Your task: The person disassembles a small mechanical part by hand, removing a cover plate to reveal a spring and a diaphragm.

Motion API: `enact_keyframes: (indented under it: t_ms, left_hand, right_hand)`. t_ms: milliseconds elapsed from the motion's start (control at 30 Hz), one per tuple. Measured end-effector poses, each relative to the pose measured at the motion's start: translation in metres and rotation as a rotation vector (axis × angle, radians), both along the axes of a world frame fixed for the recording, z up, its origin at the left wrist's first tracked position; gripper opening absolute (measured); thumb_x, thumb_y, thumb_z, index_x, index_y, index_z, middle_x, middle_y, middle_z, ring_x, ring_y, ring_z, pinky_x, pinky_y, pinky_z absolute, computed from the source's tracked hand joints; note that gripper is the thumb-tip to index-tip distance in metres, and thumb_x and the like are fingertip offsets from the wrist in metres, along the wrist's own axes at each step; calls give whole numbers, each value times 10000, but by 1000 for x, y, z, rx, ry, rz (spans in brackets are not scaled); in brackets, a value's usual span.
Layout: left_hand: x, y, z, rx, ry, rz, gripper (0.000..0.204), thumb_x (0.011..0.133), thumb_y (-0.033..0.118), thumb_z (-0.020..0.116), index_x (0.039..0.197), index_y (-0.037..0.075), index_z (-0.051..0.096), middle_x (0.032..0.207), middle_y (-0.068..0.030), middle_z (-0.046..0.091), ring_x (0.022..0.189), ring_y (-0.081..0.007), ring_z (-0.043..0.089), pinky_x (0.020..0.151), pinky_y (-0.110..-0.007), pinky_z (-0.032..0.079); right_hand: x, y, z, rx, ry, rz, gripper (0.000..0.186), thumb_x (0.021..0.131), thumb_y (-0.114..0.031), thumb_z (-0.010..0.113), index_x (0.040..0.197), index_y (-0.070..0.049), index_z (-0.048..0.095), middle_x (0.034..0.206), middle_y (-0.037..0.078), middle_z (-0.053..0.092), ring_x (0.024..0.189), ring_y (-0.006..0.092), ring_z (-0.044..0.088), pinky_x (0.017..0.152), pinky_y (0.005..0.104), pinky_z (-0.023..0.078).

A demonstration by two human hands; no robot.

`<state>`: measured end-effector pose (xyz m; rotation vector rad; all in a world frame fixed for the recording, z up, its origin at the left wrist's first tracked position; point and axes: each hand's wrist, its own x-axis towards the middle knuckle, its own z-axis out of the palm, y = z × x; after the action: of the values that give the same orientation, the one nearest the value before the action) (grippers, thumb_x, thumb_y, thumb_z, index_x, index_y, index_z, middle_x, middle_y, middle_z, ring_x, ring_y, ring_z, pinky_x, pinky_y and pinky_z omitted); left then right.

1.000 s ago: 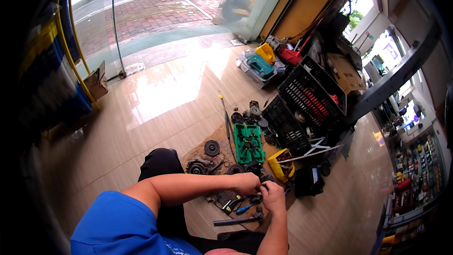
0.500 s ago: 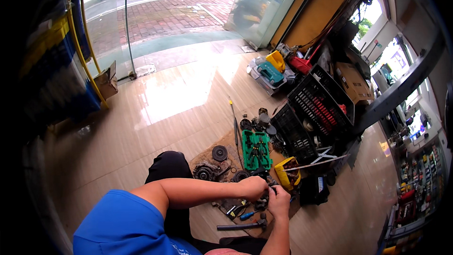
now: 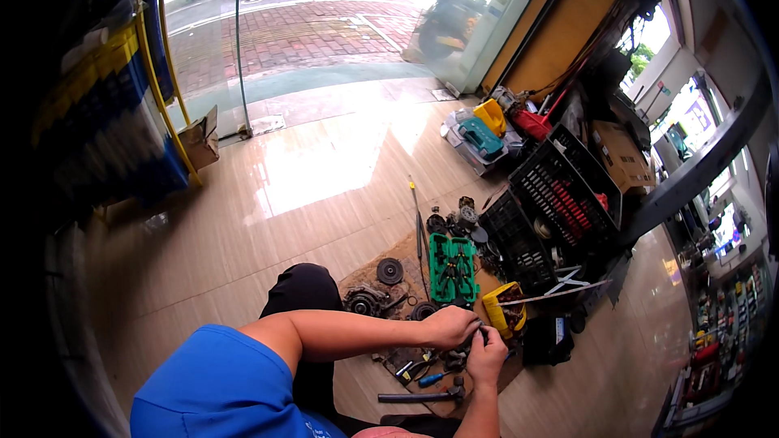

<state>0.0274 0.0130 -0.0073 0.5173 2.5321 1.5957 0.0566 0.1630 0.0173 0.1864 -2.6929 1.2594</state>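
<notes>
Pinching a small dark part (image 3: 479,330) between both hands, you hold it just beside the yellow box (image 3: 505,308). Your left hand (image 3: 451,327) curls closed around it; your right hand (image 3: 487,354) grips it from below. Beyond the box lies the green tool tray (image 3: 453,268), with black crates (image 3: 552,211) farther out.

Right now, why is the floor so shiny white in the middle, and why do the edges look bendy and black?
Head view: daylight from the open front glares off the glossy floor, washing out its tiles; the fisheye lens bends straight lines like the yellow pole and leaves black corners; the left hand and right hand look small but fairly sharp, and what they pinch is too tiny to tell.
</notes>
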Motion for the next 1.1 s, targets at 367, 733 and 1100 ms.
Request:
enact_keyframes:
  t_ms: [367, 733, 1100]
  left_hand:
    - [3, 3, 6, 311, 42, 134, 281, 929, 150, 604, 1176, 22, 642, 1003, -235, 670, 937, -355, 675, 786, -378, 528]
    - [-4, 1, 16, 465, -103, 188, 254, 961, 146, 587, 1150, -13, 646, 990, -139, 712, 913, -167, 680, 807, -298, 523]
    - [-19, 0, 5, 1124, -615, 101, 295, 998, 110, 524, 1245, -50, 537, 1071, -134, 676, 922, -210, 676, 813, -338, 563]
  right_hand:
    - [-1, -3, -37, -482, -249, 5, 149, 986, -82, 543, 1038, 32, 625, 841, 1, 629, 681, 45, 549, 598, 201, 443]
    - [5, -13, -20, -434, -220, 29, 136, 972, -66, 563, 1035, 43, 615, 878, 5, 633, 765, 57, 550, 666, 212, 454]
    - [8, -15, -17, -480, -296, 23, 100, 978, -79, 559, 973, 7, 610, 723, -20, 569, 547, 35, 467, 492, 196, 353]
